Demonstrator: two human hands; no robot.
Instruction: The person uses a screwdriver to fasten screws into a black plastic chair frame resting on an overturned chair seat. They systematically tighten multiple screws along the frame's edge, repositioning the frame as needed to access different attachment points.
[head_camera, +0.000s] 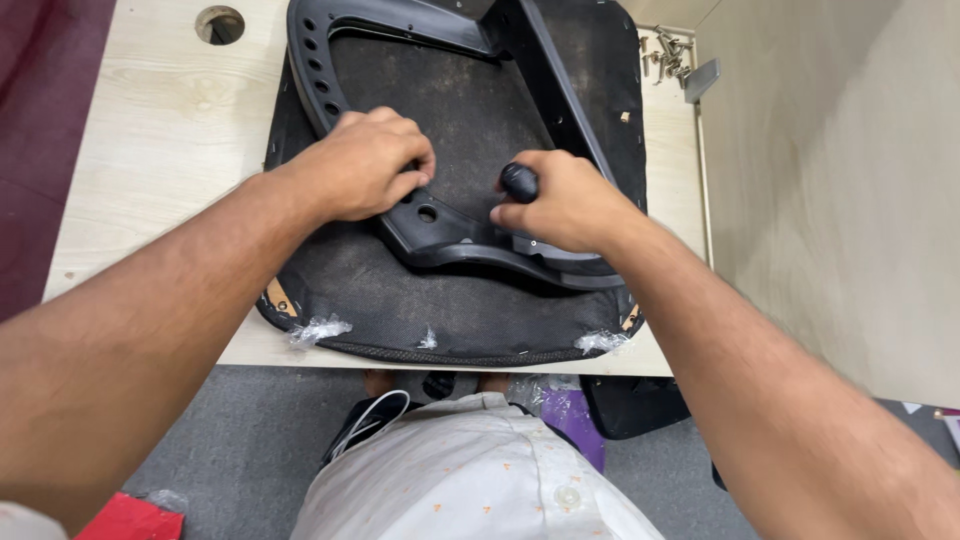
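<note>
A black plastic armrest frame (440, 230) is laid flat on the underside of an upturned chair seat (350, 290), which rests on a pale wooden desk (150, 150) with its front edge overhanging slightly toward the person. The frame's base plate, with a visible screw hole, is positioned near the middle of the seat's fabric-covered bottom, apparently so that its holes line up with the fixing points beneath.

The base plate is pressed down by the left hand (365, 165), whose fingers are curled closed over the plate's edge, seemingly to keep the part from shifting. A tool with a rounded black handle (519, 181) is gripped by the right hand (565, 205), the fingers wrapped shut around it and the handle's end projecting above the thumb; the tool's tip is hidden by the hand, so what it meets cannot be told. It is held just beside the left hand, over the same plate.

Scraps of clear plastic wrap (318, 330) are caught along the seat's near edge. At the desk's far right corner a small heap of screws (665, 52) is kept within reach, near a pale partition panel (830, 180). A round cable hole (220, 24) is cut into the desk at the far left.
</note>
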